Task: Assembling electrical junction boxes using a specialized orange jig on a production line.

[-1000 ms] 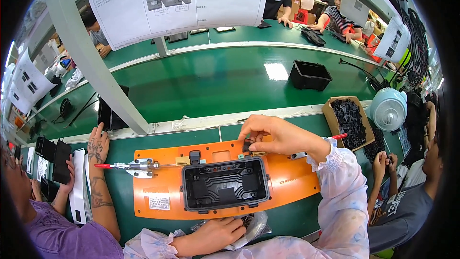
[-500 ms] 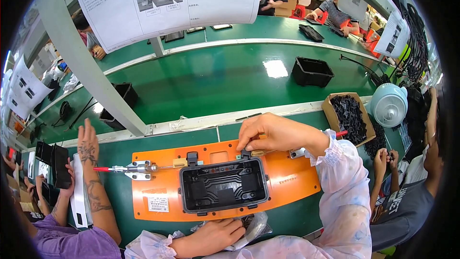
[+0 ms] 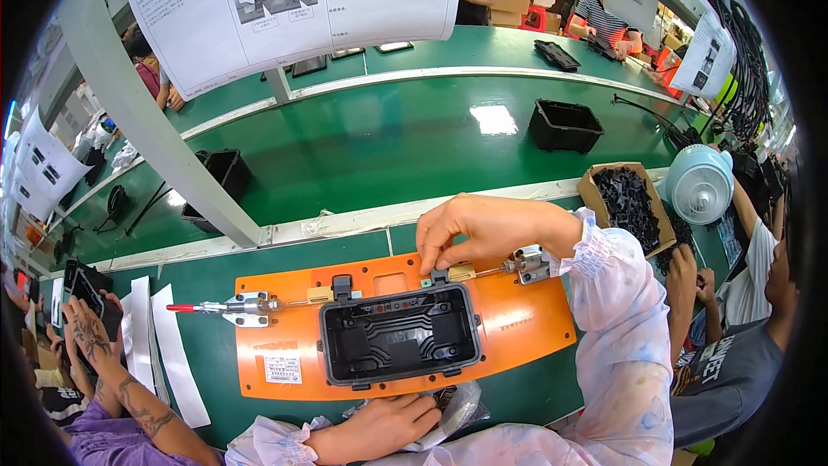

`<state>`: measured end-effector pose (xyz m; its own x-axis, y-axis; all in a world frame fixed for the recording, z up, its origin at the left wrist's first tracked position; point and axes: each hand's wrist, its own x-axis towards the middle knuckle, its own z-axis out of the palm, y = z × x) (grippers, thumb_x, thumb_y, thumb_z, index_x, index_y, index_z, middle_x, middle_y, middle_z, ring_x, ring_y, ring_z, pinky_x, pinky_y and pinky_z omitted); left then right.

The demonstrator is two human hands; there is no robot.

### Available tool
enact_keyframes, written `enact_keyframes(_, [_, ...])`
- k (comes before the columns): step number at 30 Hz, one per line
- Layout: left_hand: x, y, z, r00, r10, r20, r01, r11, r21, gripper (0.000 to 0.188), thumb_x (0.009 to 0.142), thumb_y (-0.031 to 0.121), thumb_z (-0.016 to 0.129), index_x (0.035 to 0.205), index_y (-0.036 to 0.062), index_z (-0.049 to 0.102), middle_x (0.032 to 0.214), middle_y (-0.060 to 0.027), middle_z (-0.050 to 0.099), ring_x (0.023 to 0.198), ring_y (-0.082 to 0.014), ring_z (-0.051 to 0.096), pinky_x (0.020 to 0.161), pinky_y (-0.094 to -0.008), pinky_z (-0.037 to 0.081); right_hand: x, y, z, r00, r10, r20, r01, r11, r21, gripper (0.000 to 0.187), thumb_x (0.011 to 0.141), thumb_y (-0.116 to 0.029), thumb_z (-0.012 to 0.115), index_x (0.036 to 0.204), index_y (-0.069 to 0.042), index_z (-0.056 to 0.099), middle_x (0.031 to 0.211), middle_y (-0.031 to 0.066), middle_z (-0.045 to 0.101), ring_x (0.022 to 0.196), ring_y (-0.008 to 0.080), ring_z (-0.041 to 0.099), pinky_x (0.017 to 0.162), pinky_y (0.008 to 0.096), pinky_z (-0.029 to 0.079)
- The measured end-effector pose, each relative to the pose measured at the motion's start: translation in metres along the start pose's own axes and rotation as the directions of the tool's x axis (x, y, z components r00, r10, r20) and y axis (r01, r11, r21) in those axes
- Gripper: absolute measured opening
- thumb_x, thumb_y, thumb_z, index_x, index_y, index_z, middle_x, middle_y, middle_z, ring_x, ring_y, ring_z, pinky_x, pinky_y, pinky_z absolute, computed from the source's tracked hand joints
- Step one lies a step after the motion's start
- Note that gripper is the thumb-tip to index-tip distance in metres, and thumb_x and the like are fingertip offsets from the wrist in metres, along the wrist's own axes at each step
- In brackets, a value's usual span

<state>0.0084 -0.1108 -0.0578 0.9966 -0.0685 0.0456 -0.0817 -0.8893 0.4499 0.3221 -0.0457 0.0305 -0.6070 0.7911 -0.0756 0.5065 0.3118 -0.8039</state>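
Note:
A black rectangular plastic box (image 3: 401, 336) lies with its open side up on an orange fixture plate (image 3: 526, 328). My right hand (image 3: 470, 229) is closed in a pinch above the box's far right corner, its fingertips at a small black clip (image 3: 440, 277). Part of that clip is hidden by the fingers. A matching clip (image 3: 342, 285) stands at the far left corner. Below the plate, my left hand (image 3: 388, 425) rests with curled fingers on a clear plastic bag (image 3: 463, 406) holding small black parts. Metal toggle clamps sit left (image 3: 248, 307) and right (image 3: 528, 264) on the plate.
A cardboard box of black parts (image 3: 625, 211) and a pale blue fan (image 3: 700, 185) stand at right. Black bins (image 3: 565, 127) lie on the green bench beyond the rail. White strips (image 3: 177, 354) and a co-worker's tattooed arm (image 3: 142, 406) are at left. A printed sheet hangs above.
My right hand has shifted slightly left, still at the clip, and more of the right clamp shows. The co-worker's raised arm at left has lowered, leaving white strips in view. My left hand stays put.

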Motion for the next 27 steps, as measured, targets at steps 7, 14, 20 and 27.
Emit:
enact_keyframes(7, [0.001,0.000,0.000,1.000,0.000,-0.006,0.000,1.000,0.007,0.031,0.080,0.011,0.059,0.111,0.0054,0.062,0.103,-0.0045,0.060,0.097,-0.0189,0.063,0.070,-0.0278,0.055,0.001,0.010,0.005,1.000,-0.024,0.002,0.023,0.999,0.039,0.016,0.085,-0.003,0.072,0.100,-0.003,0.075,0.099,0.0073,0.066,0.092,0.0207,0.064,0.082,0.0324,0.051])
enact_keyframes(14, [-0.001,0.001,-0.011,1.000,0.012,0.008,-0.012,1.000,-0.021,0.029,0.080,0.010,0.059,0.109,0.0047,0.062,0.104,-0.0056,0.060,0.093,-0.0203,0.064,0.070,-0.0296,0.056,0.009,-0.011,0.003,0.994,0.110,0.028,-0.105,0.982,-0.155,0.017,0.084,-0.009,0.076,0.099,-0.003,0.069,0.098,0.0079,0.057,0.087,0.0204,0.058,0.075,0.0341,0.049])
enact_keyframes(20, [-0.005,0.013,-0.052,0.988,-0.021,-0.153,0.017,0.999,-0.032,0.023,0.078,0.009,0.066,0.101,0.0053,0.065,0.099,-0.0050,0.062,0.085,-0.0212,0.066,0.067,-0.0304,0.055,0.010,0.008,0.001,0.982,0.183,0.038,-0.179,0.981,-0.076,0.021,0.082,-0.018,0.080,0.094,-0.004,0.070,0.092,0.0054,0.062,0.081,0.0167,0.059,0.070,0.0327,0.048])
enact_keyframes(27, [-0.005,0.016,-0.073,0.969,-0.086,-0.231,0.076,0.996,-0.052,0.018,0.081,0.007,0.072,0.098,0.0059,0.068,0.096,-0.0041,0.064,0.076,-0.0184,0.066,0.058,-0.0291,0.054,0.017,0.016,-0.001,0.941,0.331,0.064,-0.335,0.940,0.067,0.024,0.080,-0.024,0.083,0.091,-0.005,0.071,0.085,0.0017,0.064,0.071,0.0116,0.056,0.063,0.0287,0.045])
